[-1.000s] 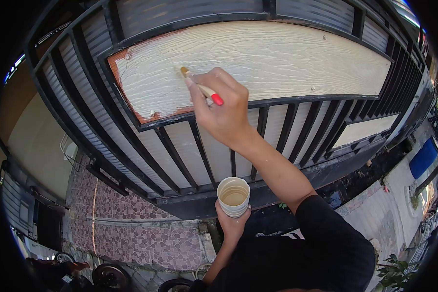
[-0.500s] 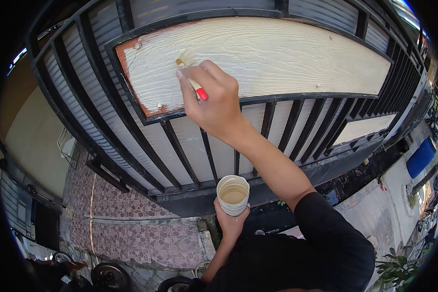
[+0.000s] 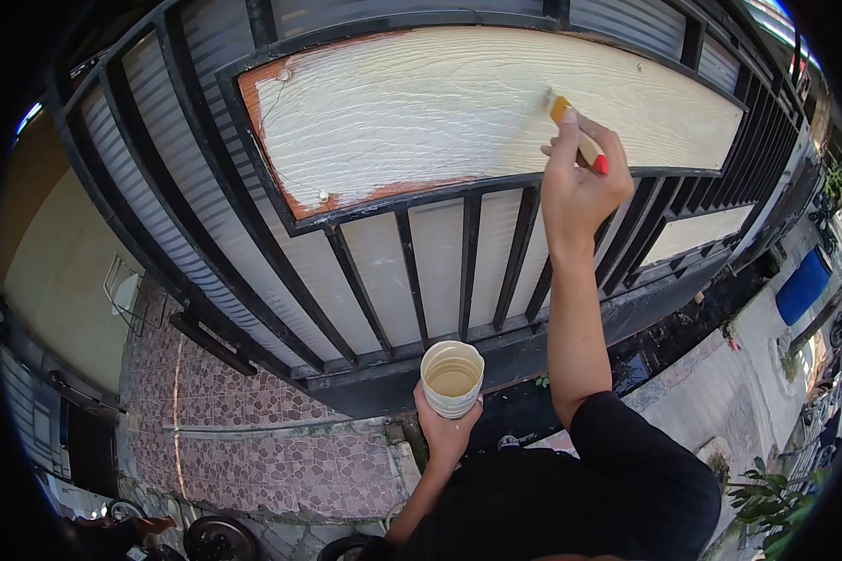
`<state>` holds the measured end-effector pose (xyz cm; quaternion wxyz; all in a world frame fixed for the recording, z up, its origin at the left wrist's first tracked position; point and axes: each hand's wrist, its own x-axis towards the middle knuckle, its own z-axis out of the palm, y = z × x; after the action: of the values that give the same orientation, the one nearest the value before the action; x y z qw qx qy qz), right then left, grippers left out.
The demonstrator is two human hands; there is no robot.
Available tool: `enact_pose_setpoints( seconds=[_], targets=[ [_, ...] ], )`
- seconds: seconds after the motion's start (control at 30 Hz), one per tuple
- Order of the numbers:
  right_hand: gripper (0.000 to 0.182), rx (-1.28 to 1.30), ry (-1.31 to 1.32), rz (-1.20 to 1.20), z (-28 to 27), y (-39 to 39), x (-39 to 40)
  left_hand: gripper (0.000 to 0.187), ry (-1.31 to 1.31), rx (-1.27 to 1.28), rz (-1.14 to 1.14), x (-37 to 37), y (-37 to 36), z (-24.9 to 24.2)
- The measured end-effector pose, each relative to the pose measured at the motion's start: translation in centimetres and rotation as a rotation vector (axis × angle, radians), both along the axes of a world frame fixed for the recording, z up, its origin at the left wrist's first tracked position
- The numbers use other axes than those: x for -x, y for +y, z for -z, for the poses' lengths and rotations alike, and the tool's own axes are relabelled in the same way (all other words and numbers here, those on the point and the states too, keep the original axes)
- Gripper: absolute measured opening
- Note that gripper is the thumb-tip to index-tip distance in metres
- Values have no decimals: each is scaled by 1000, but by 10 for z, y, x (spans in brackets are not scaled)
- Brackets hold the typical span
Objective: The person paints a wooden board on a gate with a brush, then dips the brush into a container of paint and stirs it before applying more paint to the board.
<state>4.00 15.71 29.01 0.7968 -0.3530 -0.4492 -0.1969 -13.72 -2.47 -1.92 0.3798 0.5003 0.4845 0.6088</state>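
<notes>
My right hand [image 3: 585, 182] is closed round the handle of a paintbrush [image 3: 559, 106] with a red handle end. The bristles touch the right-of-centre part of a wood-grained board [image 3: 393, 103]. Cream paint covers most of this board, while reddish brown shows along its left end and parts of its upper and lower edges. Lower down, my left hand [image 3: 447, 425] grips a ribbed white cup [image 3: 453, 379] from below and the side. Pale cream liquid stands inside the cup, whose rim is uneven.
Around the board runs a black metal fence [image 3: 472, 266] with upright bars and pale sheeting behind. A second pale board [image 3: 702, 234] is lower right. Patterned paving [image 3: 281, 467] lies lower left, a dark ditch [image 3: 636, 360] below the fence, and a blue barrel [image 3: 804, 285] at right.
My right hand and the paintbrush have moved rightward along the board, from its left part to right of centre. My left hand still holds the cup in nearly the same place.
</notes>
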Motion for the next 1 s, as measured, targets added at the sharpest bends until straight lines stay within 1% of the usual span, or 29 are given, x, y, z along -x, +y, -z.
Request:
enact_pose_setpoints(
  seconds=[0.03, 0.07, 0.13, 0.17, 0.23, 0.27, 0.3, 0.37, 0.43, 0.5, 0.53, 0.6, 0.67, 0.7, 0.73, 0.77, 0.83, 0.93, 0.97, 1.0],
  targets=[
    [5, -11, -193, 95, 1, 3, 21, 91, -6, 9, -1, 0, -1, -1],
    [7, -2, -317, 73, 1, 3, 47, 90, -14, 14, -1, -1, -1, -2],
    [11, -43, -457, -35, 4, 1, 82, 90, -6, 9, 3, -3, -2, -6],
    [11, -47, -459, -33, 3, -2, 89, 90, 3, 3, -2, -5, -2, -8],
    [10, -39, -369, -411, -2, -7, 93, 90, 13, 0, -15, -9, -2, -10],
    [7, -4, -324, -513, -4, -4, 85, 89, 26, 5, -26, -12, -4, -11],
    [7, -5, -322, -515, -6, 0, 72, 89, 27, 5, -28, -16, -5, -11],
    [9, 91, -63, -598, -7, 4, 36, 87, 10, 1, -27, -22, -6, -12],
    [13, 85, 101, -475, -2, 3, -6, 86, -7, -15, -35, -30, -7, -11],
    [10, 68, 149, -238, -1, -5, -39, 85, -22, -34, -47, -37, -7, -10],
    [10, 63, 152, -246, -2, -1, -43, 85, -22, -31, -57, -42, -9, -10],
    [7, -73, -27, 90, -2, 3, -50, 85, -14, -21, -69, -51, -11, -11],
    [8, -4, -194, 75, -11, -1, -13, 84, -4, -10, -72, -60, -13, -14],
    [12, -1, -298, -10, -10, 2, 9, 84, 1, -6, -67, -64, -13, -12],
    [16, -56, -394, -106, -7, 10, 31, 83, -5, 6, -66, -69, -12, -9],
    [11, -107, -451, -219, -8, 11, 52, 82, -13, 18, -66, -75, -12, -7],
    [8, -75, -504, -539, -16, -3, 78, 82, -24, 17, -54, -85, -11, -8],
    [8, -63, -438, -608, -30, 8, 69, 82, -21, 23, -64, -93, -10, -11],
    [8, -63, -429, -610, -33, 15, 55, 82, -11, 26, -80, -94, -12, -12],
    [9, -6, -291, -608, -36, 23, 28, 82, -3, 26, -84, -93, -14, -13]
  ],
)
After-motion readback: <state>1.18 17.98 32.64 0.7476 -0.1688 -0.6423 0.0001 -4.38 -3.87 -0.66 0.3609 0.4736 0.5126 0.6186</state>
